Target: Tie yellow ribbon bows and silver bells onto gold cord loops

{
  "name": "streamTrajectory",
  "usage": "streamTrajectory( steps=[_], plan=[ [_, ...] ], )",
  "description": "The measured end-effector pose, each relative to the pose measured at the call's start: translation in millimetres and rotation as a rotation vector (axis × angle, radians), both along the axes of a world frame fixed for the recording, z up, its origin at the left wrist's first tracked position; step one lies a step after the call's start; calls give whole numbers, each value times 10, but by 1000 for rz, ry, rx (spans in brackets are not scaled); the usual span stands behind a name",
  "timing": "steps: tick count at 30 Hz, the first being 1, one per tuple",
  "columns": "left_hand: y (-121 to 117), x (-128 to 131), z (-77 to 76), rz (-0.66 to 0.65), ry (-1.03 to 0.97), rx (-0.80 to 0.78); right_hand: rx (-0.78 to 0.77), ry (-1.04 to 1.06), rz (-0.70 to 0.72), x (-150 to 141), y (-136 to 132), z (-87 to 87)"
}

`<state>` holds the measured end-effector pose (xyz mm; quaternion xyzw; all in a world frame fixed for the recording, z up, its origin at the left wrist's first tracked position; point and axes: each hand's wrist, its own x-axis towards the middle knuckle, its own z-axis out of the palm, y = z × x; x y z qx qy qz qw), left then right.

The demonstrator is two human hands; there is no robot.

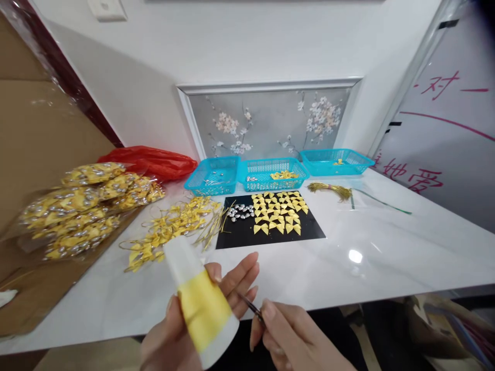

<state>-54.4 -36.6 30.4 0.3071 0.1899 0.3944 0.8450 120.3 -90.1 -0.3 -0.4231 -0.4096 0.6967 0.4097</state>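
Observation:
My left hand (pixel 167 330) is wrapped round a white, tapered cone (pixel 181 260) with a wide yellow band, possibly wound thread; its narrow end tilts up and left. Pinched in my right hand (pixel 296 332) is a thin, dark, pointed metal tool (pixel 250 305), its tip close to my left fingers. Whether it is tweezers or small scissors I cannot tell. Beyond my hands, several yellow bows (pixel 276 211) lie in rows on a black mat (pixel 237 237). Silver beads (pixel 240 212) and gold ties (pixel 212 226) are at the mat's left side.
Loose yellow bows on gold ties (pixel 170 226) are heaped left of the mat. Bagged bow bundles (pixel 81 211) and a red plastic bag (pixel 150 162) lie further left. Blue baskets (pixel 216 190) line the wall. A gold tie bundle (pixel 328 190) lies at right on the white table (pixel 386 247).

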Motion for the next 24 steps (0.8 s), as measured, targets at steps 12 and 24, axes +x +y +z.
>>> streamTrajectory(
  steps=[12, 24],
  plan=[
    [-85, 47, -100, -24, -46, 66, 75, -21, 15, -58, 28, -32],
    [66, -15, -229, -52, -68, 85, 163, -128, -85, 86, 9, -20]
  ],
)
